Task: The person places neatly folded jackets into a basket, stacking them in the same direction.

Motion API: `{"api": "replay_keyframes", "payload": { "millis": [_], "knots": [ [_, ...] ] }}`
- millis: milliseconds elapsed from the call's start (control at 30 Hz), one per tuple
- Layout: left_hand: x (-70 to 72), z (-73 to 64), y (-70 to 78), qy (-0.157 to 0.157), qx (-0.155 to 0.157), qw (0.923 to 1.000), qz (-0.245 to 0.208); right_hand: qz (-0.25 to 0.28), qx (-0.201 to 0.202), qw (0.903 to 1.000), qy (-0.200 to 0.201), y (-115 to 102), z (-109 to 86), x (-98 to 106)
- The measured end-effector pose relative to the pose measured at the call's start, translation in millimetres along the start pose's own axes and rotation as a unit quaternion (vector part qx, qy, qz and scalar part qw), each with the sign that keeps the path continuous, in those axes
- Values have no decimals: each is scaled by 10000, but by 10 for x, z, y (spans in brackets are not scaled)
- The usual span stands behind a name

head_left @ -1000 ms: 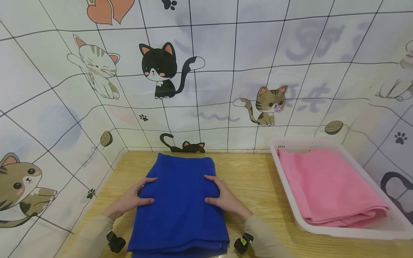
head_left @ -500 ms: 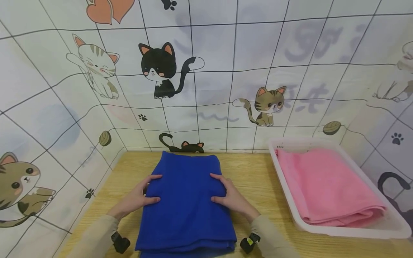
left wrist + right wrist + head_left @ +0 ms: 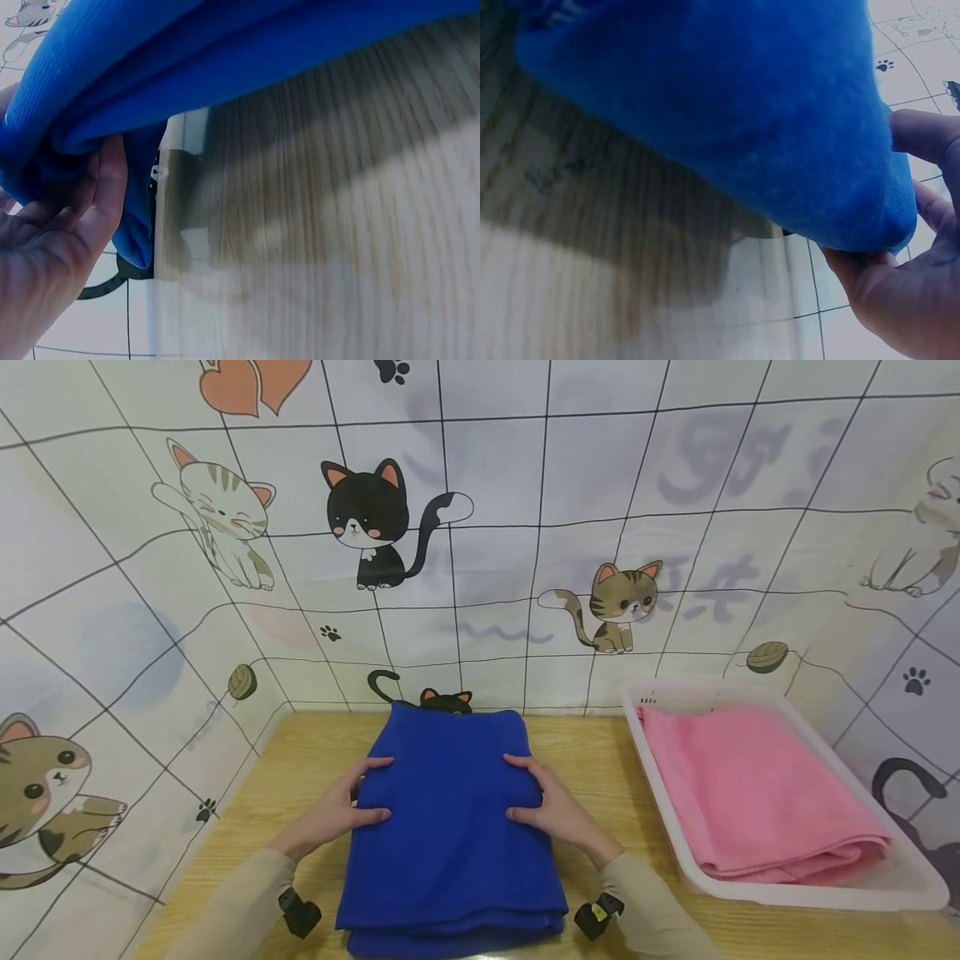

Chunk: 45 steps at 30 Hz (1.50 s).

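A folded blue towel (image 3: pixel 453 827) is in the middle of the head view, gripped from both sides. My left hand (image 3: pixel 336 810) holds its left edge, with the thumb and one finger on top and other fingers curled under the folds in the left wrist view. At the opposite edge, my right hand (image 3: pixel 564 810) grips the towel the same way, thumb above and fingers beneath. Both wrist views show the towel's underside (image 3: pixel 742 172) raised over the wooden table, with its shadow below. Loose layers show along the towel's near edge.
To the right stands a white plastic basket (image 3: pixel 682 860) with a folded pink towel (image 3: pixel 757 793) lying in it. The light wooden table (image 3: pixel 592 752) ends at a wall covering (image 3: pixel 495 560) printed with cats and grid lines, which also runs along both sides.
Both hands have carried the blue towel to the right and slightly toward the back wall, keeping their grip. The pink towel stays in the basket; the head view has shifted slightly.
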State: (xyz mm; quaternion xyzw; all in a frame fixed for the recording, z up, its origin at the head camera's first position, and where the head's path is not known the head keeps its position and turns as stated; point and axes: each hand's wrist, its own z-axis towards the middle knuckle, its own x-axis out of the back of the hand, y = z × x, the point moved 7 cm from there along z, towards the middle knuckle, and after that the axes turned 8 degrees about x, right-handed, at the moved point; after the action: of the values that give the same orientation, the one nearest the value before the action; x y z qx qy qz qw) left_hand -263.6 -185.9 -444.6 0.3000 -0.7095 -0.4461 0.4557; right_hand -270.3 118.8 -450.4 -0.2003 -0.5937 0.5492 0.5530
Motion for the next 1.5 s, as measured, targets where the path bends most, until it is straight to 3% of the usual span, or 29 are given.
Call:
{"api": "replay_keyframes", "payload": {
  "millis": [533, 933, 1500],
  "knots": [
    [-160, 120, 148, -68, -251, 9995, -163, -162, 264, 9994, -164, -145, -47, 295],
    [-178, 185, 275, -30, -402, 9987, -325, -180, 387, 9989, -179, -275, -38, 417],
    [-170, 253, 536, 138, -697, 9974, -85, -453, 344, 9982, -164, -460, -8, 674]
  ]
}}
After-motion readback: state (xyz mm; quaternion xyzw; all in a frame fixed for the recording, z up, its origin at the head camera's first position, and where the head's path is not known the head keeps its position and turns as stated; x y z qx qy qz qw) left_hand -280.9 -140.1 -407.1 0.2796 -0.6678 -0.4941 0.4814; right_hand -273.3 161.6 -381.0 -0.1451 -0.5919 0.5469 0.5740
